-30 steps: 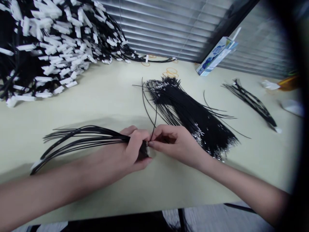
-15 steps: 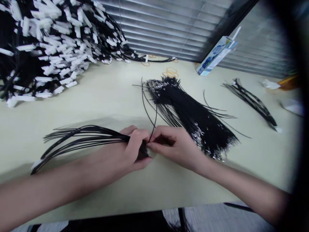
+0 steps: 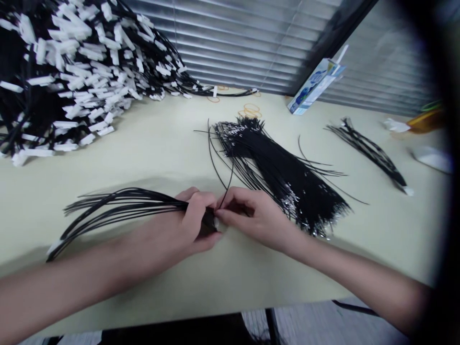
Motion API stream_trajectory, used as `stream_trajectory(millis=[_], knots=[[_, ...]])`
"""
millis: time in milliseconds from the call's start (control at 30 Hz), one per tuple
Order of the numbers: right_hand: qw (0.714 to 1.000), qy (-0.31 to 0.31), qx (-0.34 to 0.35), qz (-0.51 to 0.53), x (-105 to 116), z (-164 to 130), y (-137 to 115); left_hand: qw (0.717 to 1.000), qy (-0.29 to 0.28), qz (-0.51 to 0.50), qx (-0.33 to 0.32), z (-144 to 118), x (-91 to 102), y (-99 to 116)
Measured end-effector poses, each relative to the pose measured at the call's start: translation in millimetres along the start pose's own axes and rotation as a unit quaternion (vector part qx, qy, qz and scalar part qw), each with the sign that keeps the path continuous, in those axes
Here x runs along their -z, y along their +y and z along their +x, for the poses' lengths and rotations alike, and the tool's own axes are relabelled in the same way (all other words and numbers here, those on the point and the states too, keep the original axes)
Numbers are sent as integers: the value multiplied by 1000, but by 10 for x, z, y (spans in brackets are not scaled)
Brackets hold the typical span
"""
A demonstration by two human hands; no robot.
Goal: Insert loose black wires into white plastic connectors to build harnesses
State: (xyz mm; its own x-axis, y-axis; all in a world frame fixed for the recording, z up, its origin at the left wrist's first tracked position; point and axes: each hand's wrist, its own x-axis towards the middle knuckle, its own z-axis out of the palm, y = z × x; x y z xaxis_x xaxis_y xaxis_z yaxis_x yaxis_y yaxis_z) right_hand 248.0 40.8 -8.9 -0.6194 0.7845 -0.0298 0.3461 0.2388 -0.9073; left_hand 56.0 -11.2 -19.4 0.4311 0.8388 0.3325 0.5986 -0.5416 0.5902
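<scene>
Black wires (image 3: 168,203) fanned leftward from the left hand (image 3: 192,220), curled closed around them; the right hand (image 3: 251,213) tightly pinched a single wire (image 3: 226,192) beside their gathered ends.

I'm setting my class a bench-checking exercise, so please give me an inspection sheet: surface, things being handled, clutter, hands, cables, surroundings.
Surface: pale table.
Things handled: black wire bundle, white piece at its left end; thin wire at its right end.
Clutter: carton and yellow bands toward the back.
Hands: left hand grips the wire bundle; right hand pinches the thin wire.
Cables: wire pile right of centre; cable heap with white ends, far left; small bundle at right.
Surroundings: blinds behind the table.
</scene>
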Motion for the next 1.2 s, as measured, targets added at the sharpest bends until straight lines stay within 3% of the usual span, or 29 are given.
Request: stream_trajectory(millis=[133, 300, 400, 567, 700, 833, 1000, 1100, 1200], knots=[[998, 56, -17, 1, 4, 54, 18, 998, -43, 49, 1, -4, 29, 4], [995, 77, 17, -63, 16, 39, 21, 993, -60, 102, -7, -48, 62, 18], [994, 65, 48, -71, 30, -24, -21, 989, -65, 131, -2, -76, 62, 7], [991, -9, 60, -115, -21, -106, -64, 977, -53, 202, -40, -46, 88, 21], [989, -18, 99, -111, -48, -110, -29, 967, -101, 219, -80, 51, 137, 77], [989, -19, 93, -110, -40, -103, -19, 975, -95, 182, -80, 69, 159, 75], [989, -37, 84, -115, -36, -106, -44, 994, -102, 14, 31, -63, 197, 39], [990, -37, 75, -116, -30, -105, -51, 994, -34, -58, 84, -104, 202, 47], [990, -40, 69, -113, -21, -104, -55, 992, 23, -75, 96, -79, 200, 56]])
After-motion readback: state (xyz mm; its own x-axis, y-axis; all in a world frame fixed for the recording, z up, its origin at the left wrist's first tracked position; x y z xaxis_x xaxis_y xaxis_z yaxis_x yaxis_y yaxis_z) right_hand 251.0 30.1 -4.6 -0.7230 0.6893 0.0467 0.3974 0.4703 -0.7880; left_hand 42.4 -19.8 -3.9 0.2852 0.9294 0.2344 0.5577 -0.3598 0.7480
